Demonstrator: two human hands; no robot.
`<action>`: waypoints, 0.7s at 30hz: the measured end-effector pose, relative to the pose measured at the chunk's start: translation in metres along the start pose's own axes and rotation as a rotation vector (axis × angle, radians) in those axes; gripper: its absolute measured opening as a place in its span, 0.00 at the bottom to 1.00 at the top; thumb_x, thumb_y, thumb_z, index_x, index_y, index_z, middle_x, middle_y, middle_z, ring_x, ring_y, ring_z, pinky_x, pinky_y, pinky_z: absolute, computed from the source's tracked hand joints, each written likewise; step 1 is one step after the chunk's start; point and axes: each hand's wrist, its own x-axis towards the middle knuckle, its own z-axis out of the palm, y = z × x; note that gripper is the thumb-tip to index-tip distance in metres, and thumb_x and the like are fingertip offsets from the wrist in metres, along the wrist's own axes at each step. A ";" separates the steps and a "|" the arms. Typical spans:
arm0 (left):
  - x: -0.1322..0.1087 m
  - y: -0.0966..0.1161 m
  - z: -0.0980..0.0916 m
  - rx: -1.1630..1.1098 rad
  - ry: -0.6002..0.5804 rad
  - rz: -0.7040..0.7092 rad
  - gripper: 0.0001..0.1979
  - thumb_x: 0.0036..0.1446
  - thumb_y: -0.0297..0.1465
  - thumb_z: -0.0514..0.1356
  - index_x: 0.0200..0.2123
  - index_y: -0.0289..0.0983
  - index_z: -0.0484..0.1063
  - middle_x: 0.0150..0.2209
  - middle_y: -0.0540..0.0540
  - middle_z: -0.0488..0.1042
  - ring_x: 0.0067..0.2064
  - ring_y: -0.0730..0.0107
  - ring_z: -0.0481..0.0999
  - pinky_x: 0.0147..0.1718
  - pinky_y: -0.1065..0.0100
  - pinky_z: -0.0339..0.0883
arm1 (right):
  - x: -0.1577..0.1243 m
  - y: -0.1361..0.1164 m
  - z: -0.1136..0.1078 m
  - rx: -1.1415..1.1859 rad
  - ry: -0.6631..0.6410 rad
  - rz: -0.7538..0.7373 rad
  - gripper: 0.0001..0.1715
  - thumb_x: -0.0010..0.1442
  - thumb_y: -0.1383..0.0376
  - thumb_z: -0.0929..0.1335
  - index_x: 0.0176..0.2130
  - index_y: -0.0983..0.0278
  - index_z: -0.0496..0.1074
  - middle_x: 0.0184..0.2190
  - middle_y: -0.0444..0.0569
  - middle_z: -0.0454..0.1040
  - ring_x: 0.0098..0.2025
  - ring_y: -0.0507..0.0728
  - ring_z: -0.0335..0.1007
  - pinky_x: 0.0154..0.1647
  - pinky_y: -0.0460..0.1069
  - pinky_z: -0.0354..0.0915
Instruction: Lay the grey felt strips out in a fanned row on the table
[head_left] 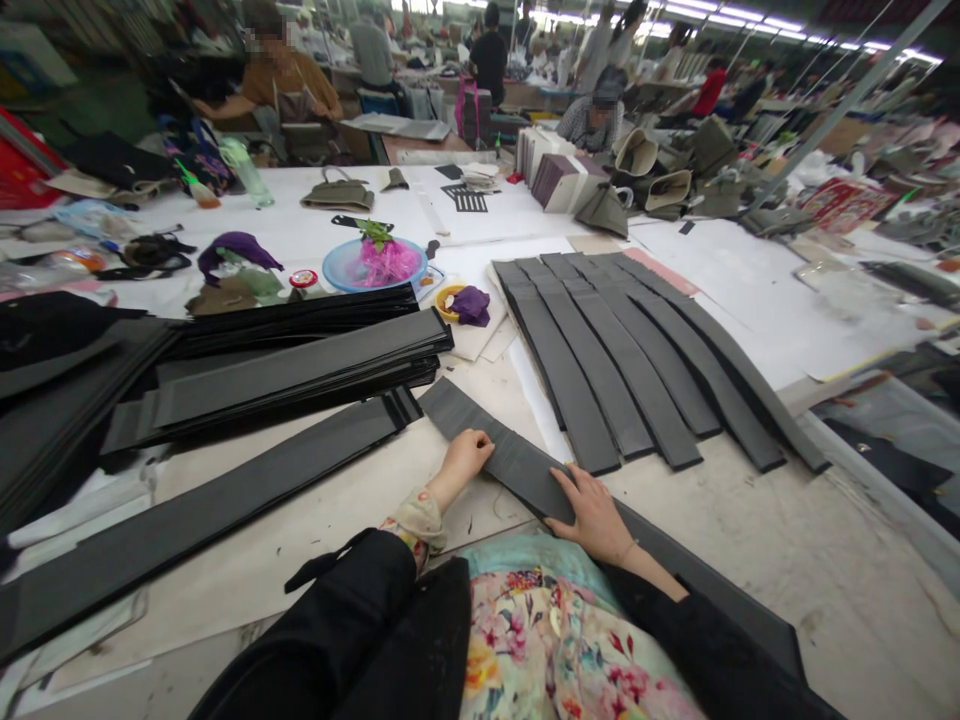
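Note:
A long dark grey strip [523, 468] with black edges lies slantwise on the table in front of me. My left hand [463, 456] is closed at its near edge, fingertips pinching the strip. Flat on top, with fingers apart, rests my right hand [592, 508] farther down the strip. To the left, a similar strip [247, 490] lies lengthwise, and behind it is a stack of grey strips [300, 370]. Several more strips [600, 360] lie side by side, overlapping, at the right.
A blue plate [337, 268] with a pink bag, and a small yellow bowl [448, 302] with purple cloth, stand behind the strips. Brown bags [667, 180] and boxed stacks [559, 180] sit farther back. Several people work at the tables beyond.

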 end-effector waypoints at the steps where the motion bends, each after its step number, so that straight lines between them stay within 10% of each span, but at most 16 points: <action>1: -0.001 0.001 0.001 0.018 0.009 0.014 0.05 0.47 0.28 0.57 0.22 0.36 0.71 0.27 0.49 0.70 0.33 0.69 0.69 0.36 0.69 0.60 | -0.002 0.001 0.000 -0.001 -0.002 0.002 0.40 0.49 0.52 0.66 0.57 0.63 0.56 0.56 0.59 0.57 0.56 0.64 0.54 0.54 0.58 0.53; 21: 0.003 -0.004 -0.002 0.033 0.083 0.025 0.06 0.47 0.24 0.58 0.31 0.36 0.70 0.34 0.47 0.70 0.37 0.70 0.69 0.39 0.69 0.62 | 0.003 -0.002 0.001 0.008 -0.020 0.019 0.40 0.48 0.52 0.66 0.57 0.63 0.56 0.55 0.60 0.57 0.55 0.65 0.54 0.53 0.58 0.53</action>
